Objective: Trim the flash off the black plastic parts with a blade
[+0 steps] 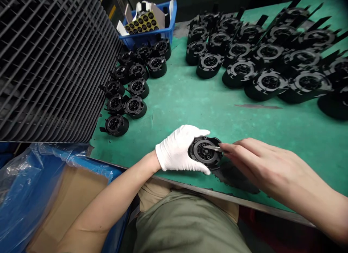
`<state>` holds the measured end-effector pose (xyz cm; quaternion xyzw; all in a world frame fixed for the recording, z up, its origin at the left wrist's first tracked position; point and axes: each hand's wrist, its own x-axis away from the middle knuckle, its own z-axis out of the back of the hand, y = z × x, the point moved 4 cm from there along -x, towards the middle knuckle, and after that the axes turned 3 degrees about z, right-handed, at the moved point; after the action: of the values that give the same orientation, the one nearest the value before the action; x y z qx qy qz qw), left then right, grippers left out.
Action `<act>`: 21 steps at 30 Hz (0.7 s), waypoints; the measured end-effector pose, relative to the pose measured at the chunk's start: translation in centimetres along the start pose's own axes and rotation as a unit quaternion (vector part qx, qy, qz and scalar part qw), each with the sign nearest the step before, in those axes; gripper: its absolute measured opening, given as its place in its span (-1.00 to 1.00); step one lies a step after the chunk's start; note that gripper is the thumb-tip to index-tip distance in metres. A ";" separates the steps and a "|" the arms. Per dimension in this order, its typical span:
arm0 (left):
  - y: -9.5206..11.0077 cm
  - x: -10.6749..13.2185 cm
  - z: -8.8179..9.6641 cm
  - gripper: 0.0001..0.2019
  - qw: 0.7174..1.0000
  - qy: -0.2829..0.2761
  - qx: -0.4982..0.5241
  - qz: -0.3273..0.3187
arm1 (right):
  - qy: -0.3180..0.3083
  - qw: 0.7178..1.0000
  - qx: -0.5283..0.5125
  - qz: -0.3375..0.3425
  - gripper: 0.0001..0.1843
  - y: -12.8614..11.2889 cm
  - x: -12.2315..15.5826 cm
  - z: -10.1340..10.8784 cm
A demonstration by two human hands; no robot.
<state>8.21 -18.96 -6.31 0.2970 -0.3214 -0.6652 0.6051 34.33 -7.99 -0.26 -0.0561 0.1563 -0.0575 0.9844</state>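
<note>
My left hand (181,149), in a white glove, is wrapped round the left side of a round black plastic housing (201,153) near the table's front edge. The housing's face, with rings and small posts, points up at me. In my bare right hand (261,164) a pair of metal tweezers (216,148) is pinched between thumb and fingers. Its tip reaches over the middle of the housing. Whether the tip grips anything is too small to tell.
Similar black housings (134,106) stand in rows at the left, and many more (240,69) fill the back right of the green table (174,104). A blue bin (174,24) stands behind. Stacked grey racks (49,64) rise at left, above a plastic-lined blue crate (119,173) holding cardboard (73,198).
</note>
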 end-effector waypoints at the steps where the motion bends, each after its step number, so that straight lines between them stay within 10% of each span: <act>1: 0.0 0.0 0.0 0.31 1.000 0.001 0.003 0.001 | 0.002 1.000 -0.005 -0.006 -0.77 0.1 -0.1 0.3; 14: -1.7 1.4 1.8 -0.18 0.973 0.005 0.230 0.029 | 0.068 0.991 -0.070 -0.093 -0.71 1.9 2.0 0.0; 18: -1.7 3.5 1.8 -0.28 0.965 0.144 0.207 0.076 | 0.056 0.993 -0.070 -0.072 -0.71 2.2 1.9 -0.3; 21: 0.0 5.4 -0.1 0.17 0.957 0.240 0.113 0.119 | 0.057 0.995 -0.063 -0.061 -0.68 2.2 1.3 -0.6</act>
<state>7.79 -24.32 -6.35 0.4741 -0.2728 -0.4566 0.7016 35.60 -6.02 -1.53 -0.1242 0.2118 -0.1106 0.9631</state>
